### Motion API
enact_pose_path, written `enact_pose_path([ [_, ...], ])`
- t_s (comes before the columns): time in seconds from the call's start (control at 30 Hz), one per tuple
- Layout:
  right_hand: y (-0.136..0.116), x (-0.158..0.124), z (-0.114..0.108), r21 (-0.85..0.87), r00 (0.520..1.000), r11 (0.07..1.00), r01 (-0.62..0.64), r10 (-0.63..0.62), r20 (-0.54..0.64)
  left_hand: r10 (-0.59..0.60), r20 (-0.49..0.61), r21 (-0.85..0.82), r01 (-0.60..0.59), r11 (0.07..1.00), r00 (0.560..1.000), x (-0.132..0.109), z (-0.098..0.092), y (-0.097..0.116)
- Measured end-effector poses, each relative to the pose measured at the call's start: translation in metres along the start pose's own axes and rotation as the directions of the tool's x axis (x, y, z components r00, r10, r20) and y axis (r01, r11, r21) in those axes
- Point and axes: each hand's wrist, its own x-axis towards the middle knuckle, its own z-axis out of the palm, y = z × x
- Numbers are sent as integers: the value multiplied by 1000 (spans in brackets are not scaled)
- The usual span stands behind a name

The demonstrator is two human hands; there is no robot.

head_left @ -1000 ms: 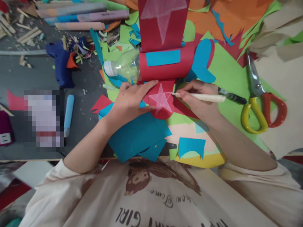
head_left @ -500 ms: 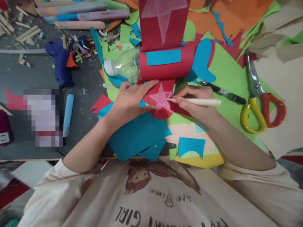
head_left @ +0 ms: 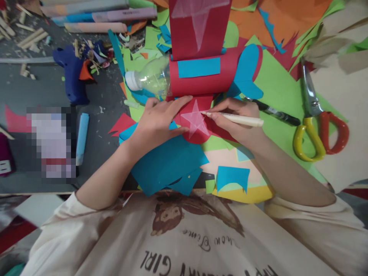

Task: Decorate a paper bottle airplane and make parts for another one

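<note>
A white marker [head_left: 244, 119] is gripped in my right hand [head_left: 237, 119], its tip on the pale star [head_left: 194, 119] drawn on a red paper wing [head_left: 199, 137]. My left hand [head_left: 158, 124] lies over the wing's left side, thumb and forefinger stretched apart and pressing on the paper. Just beyond is a clear plastic bottle [head_left: 156, 78] on its side, wrapped in red paper [head_left: 201, 84] with a blue strip [head_left: 199, 68]. Another red wing [head_left: 198, 38] with a pale star extends from its far side. Blue paper tail pieces [head_left: 248, 73] stand at its right end.
Scissors [head_left: 312, 103] and a black marker [head_left: 276, 111] lie to the right. On the left are a blue glue gun [head_left: 71, 73], a light blue marker [head_left: 82, 138] and a blurred-out object [head_left: 51, 142]. Blue paper sheets [head_left: 163, 165] lie near the table's front edge.
The marker tip has moved slightly up and left across the star, and the marker's back end has swung a little toward me. My left hand stays in place.
</note>
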Motion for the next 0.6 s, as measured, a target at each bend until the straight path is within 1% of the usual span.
enact_pose_path([
  [0.13,0,1,-1,-1,999,999,49,-49,6,2,2,4,-2,1000,1000,0,0,0],
  [0.33,-2,1,-1,17,999,1000,-12,11,43,-3,12,-3,3,1000,1000,0,-1,1],
  [0.43,-4,1,0,39,999,999,-32,32,-5,-3,6,3,3,1000,1000,0,0,1],
  [0.5,-4,1,1,59,999,998,-19,22,-47,-1,4,7,1,1000,1000,0,1,0],
  [0.6,-4,1,1,63,999,998,22,-19,-47,6,0,-5,-6,1000,1000,0,1,-1],
])
